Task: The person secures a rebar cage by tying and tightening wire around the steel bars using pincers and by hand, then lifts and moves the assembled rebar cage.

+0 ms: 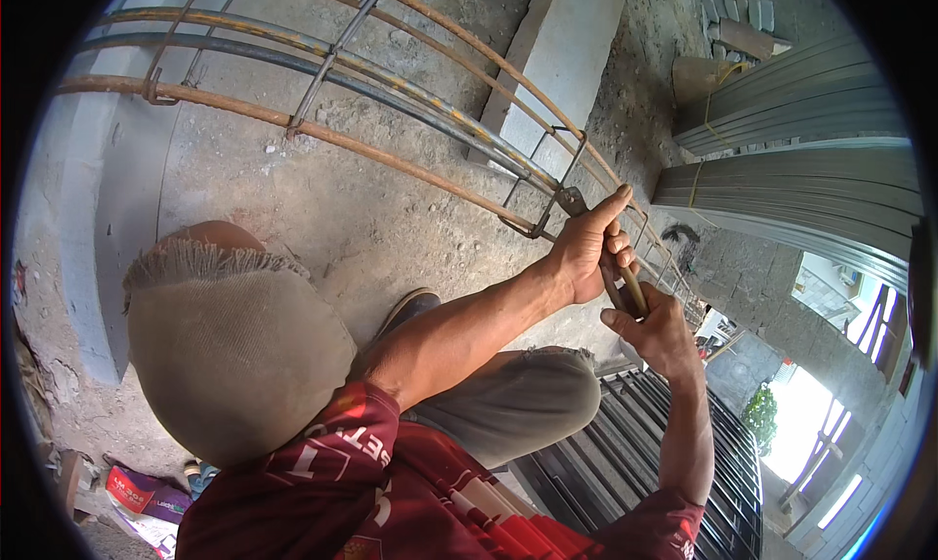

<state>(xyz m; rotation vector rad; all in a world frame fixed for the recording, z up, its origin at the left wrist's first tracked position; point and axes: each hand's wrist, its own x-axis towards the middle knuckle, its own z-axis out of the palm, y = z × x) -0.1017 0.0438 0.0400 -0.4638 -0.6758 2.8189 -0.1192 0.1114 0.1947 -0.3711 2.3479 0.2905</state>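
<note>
A long rebar cage (396, 163) with several lengthwise bars and bent stirrups runs across the upper view. Steel pincers (612, 287) reach the cage, their jaw head (571, 201) against the bars beside a stirrup (566, 175). My left hand (586, 248) is closed around the pincers just below the jaws, its thumb extended along the cage. My right hand (656, 325) grips the ends of the handles. What lies between the jaws is too small to make out, and my left fingers partly hide the tool.
A pale block (564, 69) lies behind the cage, and another long one (117, 230) stands at left. Bundled metal profiles (791, 193) are stacked at right. A black metal grille (623, 443) lies beside my knee (542, 399). A printed bag (143, 509) sits at lower left.
</note>
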